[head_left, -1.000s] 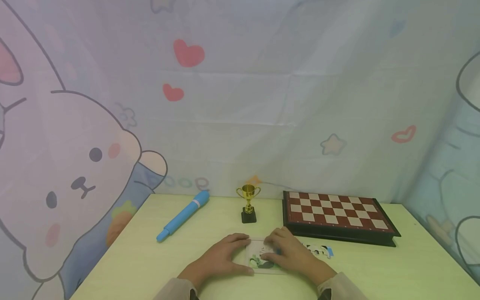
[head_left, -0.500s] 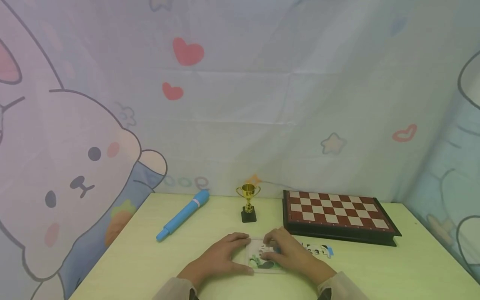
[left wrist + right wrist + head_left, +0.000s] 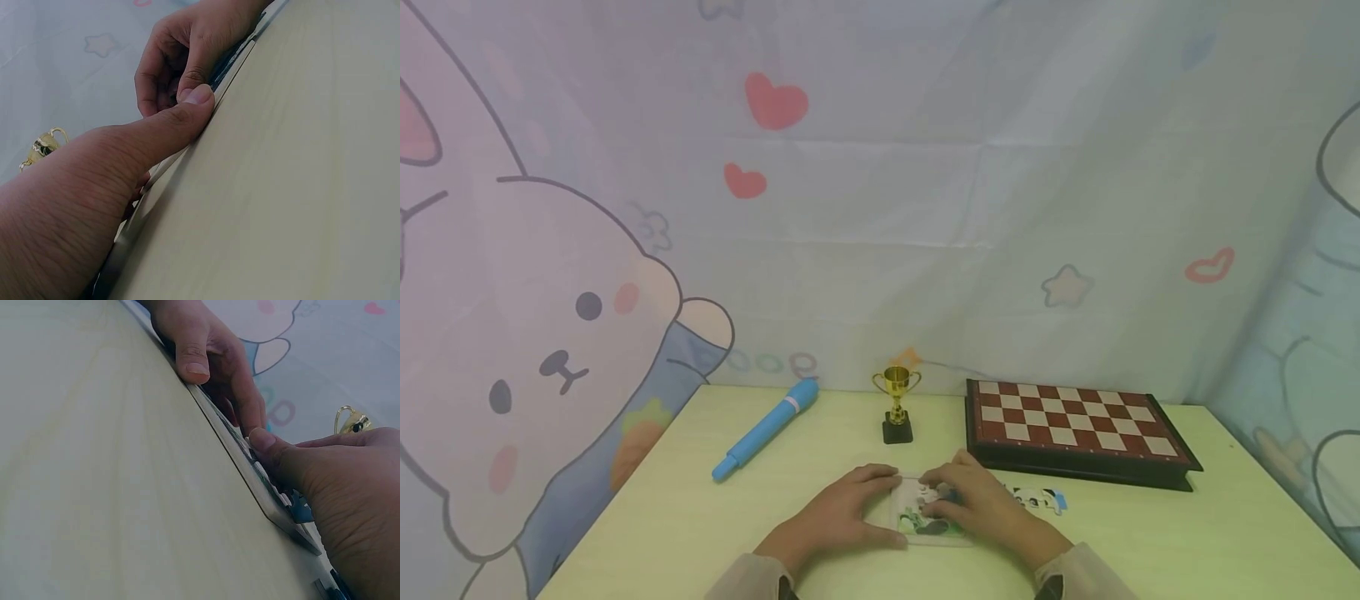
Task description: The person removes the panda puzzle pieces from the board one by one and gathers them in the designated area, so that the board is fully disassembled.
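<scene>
Left fingers: your left hand (image 3: 842,515) lies over the near-left side of the puzzle tray (image 3: 925,533), thumb pressed to its near edge, fingers gently bent on top.
Right fingers: your right hand (image 3: 981,504) curls over the tray's right side, thumb and fingertips pinching a puzzle piece (image 3: 942,497).
Tray: thin, flat, pale-framed, printed green, black and white, near the table's (image 3: 700,533) front edge.
Hidden: your hands cover most of the picture.
Loose pieces: (image 3: 1037,500), just right of the tray.
Room: chessboard (image 3: 1071,425), trophy (image 3: 897,406) and blue pen (image 3: 765,430) stand behind; bare tabletop lies left.
</scene>
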`<action>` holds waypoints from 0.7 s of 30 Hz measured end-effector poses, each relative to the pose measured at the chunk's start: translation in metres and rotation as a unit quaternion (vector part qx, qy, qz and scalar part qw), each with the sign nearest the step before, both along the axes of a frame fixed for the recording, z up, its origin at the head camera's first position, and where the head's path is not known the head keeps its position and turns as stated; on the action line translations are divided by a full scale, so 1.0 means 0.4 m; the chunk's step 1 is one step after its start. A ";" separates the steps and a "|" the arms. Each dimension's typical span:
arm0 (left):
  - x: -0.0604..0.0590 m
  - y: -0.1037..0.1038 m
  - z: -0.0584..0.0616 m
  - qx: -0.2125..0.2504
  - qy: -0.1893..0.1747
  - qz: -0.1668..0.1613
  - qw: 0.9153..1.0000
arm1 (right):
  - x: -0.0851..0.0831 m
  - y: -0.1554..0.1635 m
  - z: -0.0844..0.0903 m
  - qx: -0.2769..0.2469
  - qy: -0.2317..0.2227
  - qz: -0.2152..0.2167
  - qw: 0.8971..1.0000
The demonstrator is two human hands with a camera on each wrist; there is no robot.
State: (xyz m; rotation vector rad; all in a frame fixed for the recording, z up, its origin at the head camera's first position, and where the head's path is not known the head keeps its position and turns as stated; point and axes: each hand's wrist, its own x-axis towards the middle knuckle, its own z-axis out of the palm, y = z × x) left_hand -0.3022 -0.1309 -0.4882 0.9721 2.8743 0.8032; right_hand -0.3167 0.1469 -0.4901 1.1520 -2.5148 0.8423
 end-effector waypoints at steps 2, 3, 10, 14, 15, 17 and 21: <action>0.001 0.001 0.002 0.001 0.000 0.001 1.000 | 0.001 0.000 0.002 0.000 -0.001 0.003 1.000; 0.001 0.001 0.002 0.000 0.001 0.001 1.000 | 0.001 0.000 0.003 -0.001 -0.002 0.006 1.000; 0.002 0.002 0.003 0.001 -0.001 0.002 1.000 | 0.001 -0.001 0.003 -0.011 -0.029 0.009 0.999; 0.003 0.001 0.003 0.001 0.002 0.003 1.000 | 0.000 -0.005 0.002 -0.039 -0.047 0.018 0.998; 0.003 0.001 0.003 0.001 0.003 0.004 1.000 | -0.001 -0.006 0.001 -0.048 -0.047 0.024 0.997; 0.004 0.001 0.004 0.000 0.004 0.005 1.000 | -0.003 -0.008 -0.001 -0.063 -0.045 0.039 0.996; 0.005 0.002 0.005 0.000 0.003 0.004 1.000 | -0.005 -0.008 -0.004 -0.090 -0.051 0.059 0.993</action>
